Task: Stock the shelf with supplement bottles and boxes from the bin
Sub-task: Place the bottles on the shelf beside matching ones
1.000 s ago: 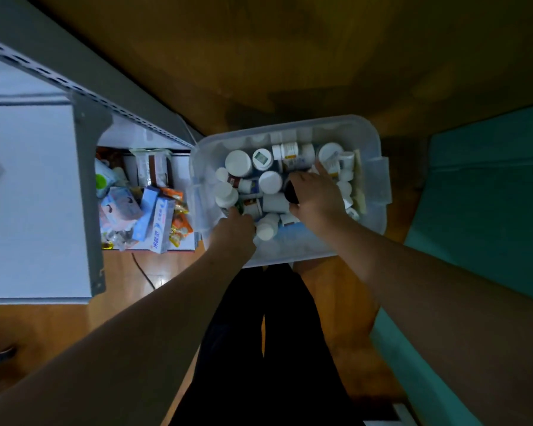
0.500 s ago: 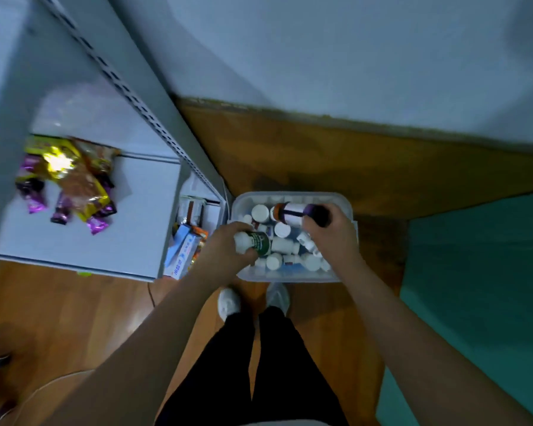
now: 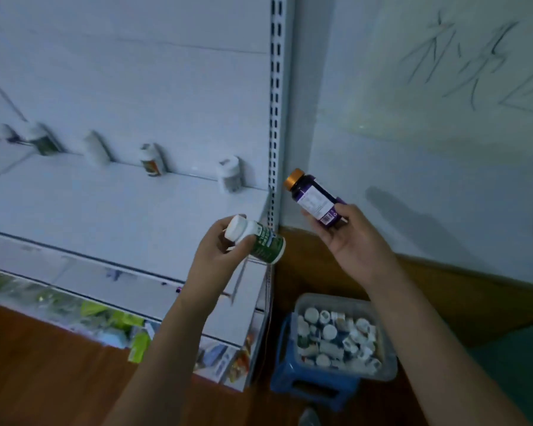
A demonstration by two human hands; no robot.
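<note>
Left hand [image 3: 219,253]: fingers curled round a green-labelled bottle [image 3: 257,239], white round cap, body tilted with the cap toward upper left. Thumb lies beside the cap. Held in the air in front of the shelf [image 3: 120,207], not touching it.

Right hand [image 3: 348,238]: palm up, fingers wrapped under a dark purple bottle [image 3: 314,198]. Glossy body, white printed label, orange-gold cap pointing up and left. Bottle sits just right of the slotted upright [image 3: 276,118], apart from it.

Shelf: flat pale metal board, smooth, matte. Several small bottles [image 3: 150,159] stand spaced in a row along its back edge; the frame is blurred there, so labels cannot be read.

Bin [image 3: 385,342]: translucent plastic, rounded corners, on a blue plastic stool [image 3: 308,385] low at the right, well below both hands. Filled with many white-capped bottles lying jumbled.

Lower shelf holds coloured packets [image 3: 111,321], blurred. Floor [image 3: 43,370] is brown wood grain. Wall [image 3: 428,149] is pale, with dark scrawled marks at upper right.
</note>
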